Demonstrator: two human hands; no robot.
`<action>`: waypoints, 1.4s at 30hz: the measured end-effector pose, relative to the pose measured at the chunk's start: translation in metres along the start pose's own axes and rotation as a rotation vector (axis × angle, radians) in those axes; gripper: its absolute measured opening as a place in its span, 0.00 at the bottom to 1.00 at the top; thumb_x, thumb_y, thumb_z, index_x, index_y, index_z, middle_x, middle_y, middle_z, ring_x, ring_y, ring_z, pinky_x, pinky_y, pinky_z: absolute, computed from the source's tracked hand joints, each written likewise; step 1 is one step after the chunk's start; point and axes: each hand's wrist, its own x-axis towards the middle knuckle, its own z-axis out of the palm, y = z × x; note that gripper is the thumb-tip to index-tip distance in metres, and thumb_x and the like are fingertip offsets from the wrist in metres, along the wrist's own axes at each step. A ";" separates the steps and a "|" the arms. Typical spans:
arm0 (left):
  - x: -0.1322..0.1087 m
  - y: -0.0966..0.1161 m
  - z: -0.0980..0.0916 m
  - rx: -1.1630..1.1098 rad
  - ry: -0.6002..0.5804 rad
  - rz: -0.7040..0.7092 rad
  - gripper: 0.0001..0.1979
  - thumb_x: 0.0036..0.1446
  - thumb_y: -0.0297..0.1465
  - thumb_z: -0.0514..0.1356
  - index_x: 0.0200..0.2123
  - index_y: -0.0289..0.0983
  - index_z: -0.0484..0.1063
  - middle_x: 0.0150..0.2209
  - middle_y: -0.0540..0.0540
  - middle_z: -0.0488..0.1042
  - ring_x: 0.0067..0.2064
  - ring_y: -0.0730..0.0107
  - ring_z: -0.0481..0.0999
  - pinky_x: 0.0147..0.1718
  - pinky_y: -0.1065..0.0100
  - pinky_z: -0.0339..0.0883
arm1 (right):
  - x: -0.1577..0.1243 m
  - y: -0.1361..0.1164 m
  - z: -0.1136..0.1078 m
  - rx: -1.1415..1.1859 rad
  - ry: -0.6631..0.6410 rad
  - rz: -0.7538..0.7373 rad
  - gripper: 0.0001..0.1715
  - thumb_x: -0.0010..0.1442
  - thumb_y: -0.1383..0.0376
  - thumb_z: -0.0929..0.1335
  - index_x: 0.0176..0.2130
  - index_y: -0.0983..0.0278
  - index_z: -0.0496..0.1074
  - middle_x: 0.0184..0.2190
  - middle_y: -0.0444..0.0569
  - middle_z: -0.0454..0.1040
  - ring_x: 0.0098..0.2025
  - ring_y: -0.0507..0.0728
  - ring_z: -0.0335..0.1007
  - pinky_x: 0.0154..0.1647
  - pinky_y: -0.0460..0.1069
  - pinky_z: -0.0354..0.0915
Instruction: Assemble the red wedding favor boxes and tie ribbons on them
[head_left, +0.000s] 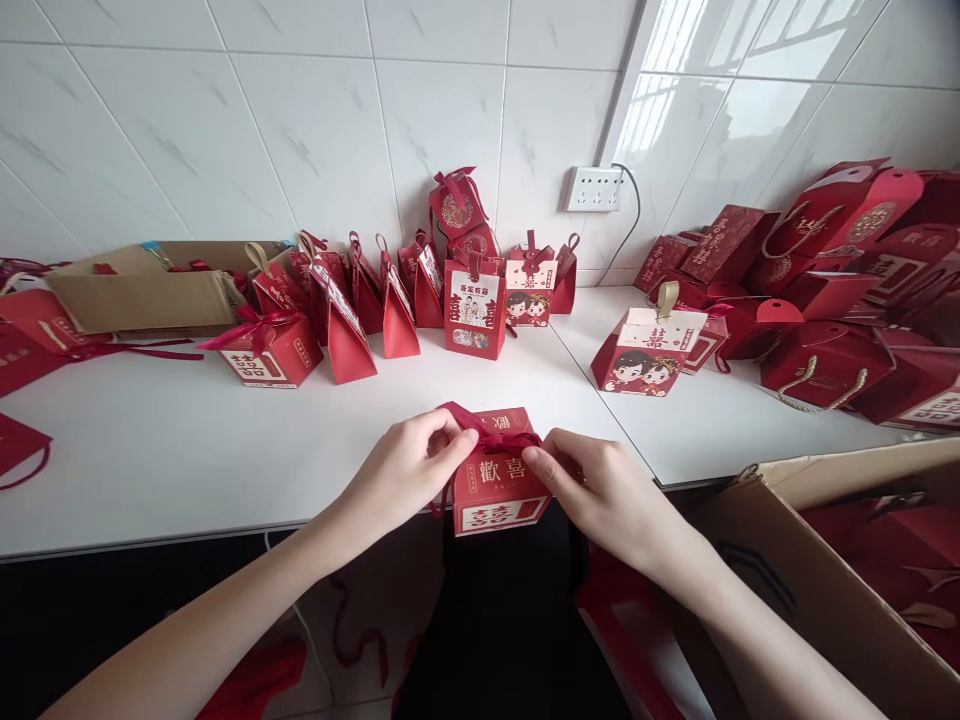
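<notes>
A red gift box (499, 490) with gold characters and a cream label sits at the front edge of the white table, in front of me. Across its top runs a dark red ribbon (495, 437), gathered in a knot or bow at the middle. My left hand (420, 455) pinches the ribbon at the box's left side, thumb against fingers. On the right, my right hand (585, 475) is closed on the ribbon's other side, its thumb by the box's upper corner. Fingers of both hands partly hide the ribbon's ends.
Several upright red gift boxes (401, 318) line the back of the white table (360, 420). A box with two cartoon figures (649, 355) stands to the right, before a heap of red boxes (810, 270). An open carton (772, 530) is at lower right. A socket strip (596, 189) hangs on the wall.
</notes>
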 end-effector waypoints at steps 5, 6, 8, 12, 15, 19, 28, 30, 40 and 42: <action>0.001 0.000 0.002 -0.104 -0.033 -0.034 0.17 0.58 0.44 0.53 0.26 0.37 0.65 0.25 0.54 0.66 0.27 0.75 0.66 0.27 0.72 0.57 | 0.011 -0.003 0.009 0.127 -0.036 0.130 0.29 0.64 0.47 0.56 0.20 0.62 0.53 0.16 0.39 0.53 0.20 0.49 0.43 0.20 0.45 0.46; 0.001 -0.001 0.002 -0.142 -0.037 -0.040 0.17 0.58 0.43 0.53 0.26 0.37 0.65 0.25 0.54 0.66 0.28 0.74 0.66 0.27 0.72 0.58 | 0.014 -0.002 0.010 0.137 -0.035 0.152 0.30 0.64 0.46 0.56 0.20 0.62 0.52 0.16 0.39 0.51 0.21 0.48 0.42 0.20 0.45 0.45; 0.001 -0.002 0.003 -0.205 -0.038 -0.044 0.16 0.58 0.43 0.54 0.25 0.37 0.64 0.25 0.54 0.66 0.28 0.75 0.66 0.28 0.73 0.58 | 0.018 0.000 0.013 0.152 -0.026 0.186 0.31 0.62 0.46 0.57 0.19 0.62 0.50 0.16 0.39 0.49 0.21 0.48 0.41 0.19 0.45 0.44; 0.001 -0.003 0.004 -0.257 -0.015 -0.048 0.16 0.58 0.42 0.54 0.24 0.37 0.63 0.25 0.54 0.64 0.28 0.75 0.64 0.28 0.72 0.57 | 0.023 0.005 0.016 0.203 0.010 0.162 0.27 0.60 0.50 0.60 0.19 0.62 0.51 0.16 0.39 0.51 0.21 0.48 0.43 0.19 0.45 0.44; 0.002 -0.005 0.005 -0.262 -0.006 -0.032 0.16 0.58 0.42 0.54 0.24 0.37 0.62 0.25 0.53 0.63 0.28 0.75 0.62 0.27 0.72 0.56 | 0.023 0.009 0.016 0.309 0.004 0.119 0.24 0.59 0.52 0.61 0.20 0.62 0.52 0.17 0.39 0.52 0.21 0.48 0.45 0.20 0.44 0.46; 0.002 -0.011 0.007 -0.253 -0.004 0.002 0.17 0.58 0.42 0.53 0.23 0.37 0.58 0.24 0.53 0.60 0.27 0.75 0.60 0.26 0.72 0.55 | 0.020 0.017 0.018 0.487 -0.004 0.116 0.24 0.59 0.51 0.61 0.21 0.62 0.54 0.18 0.39 0.52 0.21 0.48 0.45 0.20 0.45 0.46; 0.002 -0.027 0.010 -0.300 -0.010 0.064 0.17 0.59 0.40 0.51 0.23 0.37 0.55 0.25 0.54 0.54 0.28 0.75 0.54 0.29 0.72 0.52 | 0.014 0.038 0.039 0.814 0.097 0.065 0.24 0.59 0.52 0.64 0.21 0.62 0.55 0.19 0.38 0.50 0.21 0.48 0.43 0.21 0.45 0.44; 0.003 -0.030 0.011 -0.334 0.003 0.061 0.16 0.59 0.39 0.51 0.23 0.37 0.55 0.25 0.54 0.54 0.28 0.75 0.53 0.29 0.71 0.51 | 0.014 0.043 0.045 0.898 0.124 0.063 0.24 0.59 0.52 0.64 0.21 0.62 0.54 0.19 0.38 0.50 0.20 0.47 0.42 0.21 0.44 0.45; 0.002 -0.009 0.008 -0.187 -0.006 -0.010 0.20 0.57 0.45 0.53 0.22 0.37 0.54 0.23 0.54 0.54 0.26 0.76 0.55 0.26 0.71 0.51 | 0.010 0.037 0.016 0.495 0.264 0.038 0.26 0.61 0.49 0.61 0.21 0.63 0.58 0.19 0.41 0.57 0.24 0.50 0.53 0.25 0.47 0.55; 0.001 -0.009 0.010 -0.177 -0.017 -0.030 0.20 0.57 0.46 0.54 0.23 0.37 0.58 0.24 0.54 0.59 0.27 0.75 0.60 0.27 0.72 0.54 | 0.012 0.031 0.006 0.339 0.387 -0.042 0.20 0.63 0.54 0.62 0.24 0.62 0.61 0.22 0.43 0.61 0.28 0.52 0.59 0.31 0.48 0.60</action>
